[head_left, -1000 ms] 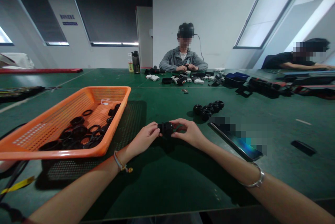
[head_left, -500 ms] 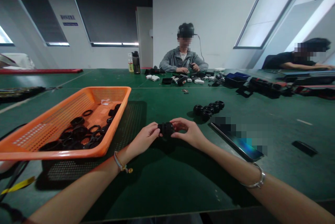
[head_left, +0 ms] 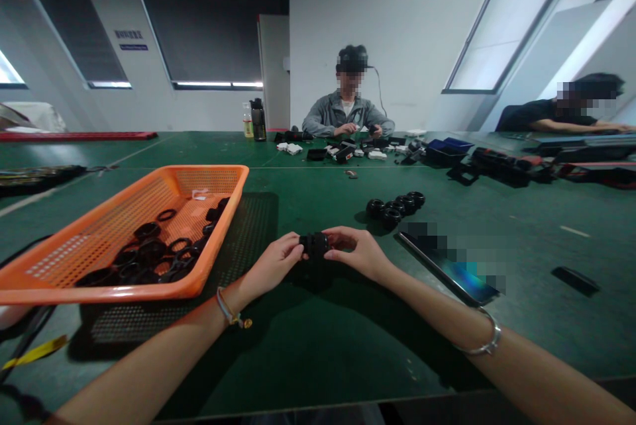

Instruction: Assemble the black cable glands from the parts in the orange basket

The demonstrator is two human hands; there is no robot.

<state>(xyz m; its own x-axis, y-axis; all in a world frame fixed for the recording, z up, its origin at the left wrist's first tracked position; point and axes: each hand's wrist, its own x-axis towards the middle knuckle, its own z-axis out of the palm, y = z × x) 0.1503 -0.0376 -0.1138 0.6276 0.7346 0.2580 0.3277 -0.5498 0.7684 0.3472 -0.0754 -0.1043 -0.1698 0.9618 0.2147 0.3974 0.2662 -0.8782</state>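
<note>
Just above the green table [head_left: 278, 352], a black ringed cylindrical part [head_left: 315, 245] is held between both hands, its axis lying sideways. My left hand [head_left: 279, 259] pinches the narrower left end with thumb and fingers. On the wider right end, the thumb and fingertips of my right hand [head_left: 358, 251] are closed. What the part is exactly, I cannot make out; fingers cover both its ends. Several similar black round parts [head_left: 396, 206] stand in a cluster beyond my right hand.
An orange perforated basket [head_left: 226, 230] holding black rings and caps stands at the left. A phone [head_left: 450, 269] and a small black piece [head_left: 575, 281] lie at the right. Across the table a person [head_left: 348, 114] handles parts behind scattered pieces; another person [head_left: 566, 114] sits far right.
Both hands keep their grip at nearly the same place. The black part looks slightly turned between them. The person opposite has shifted their hands a little.
</note>
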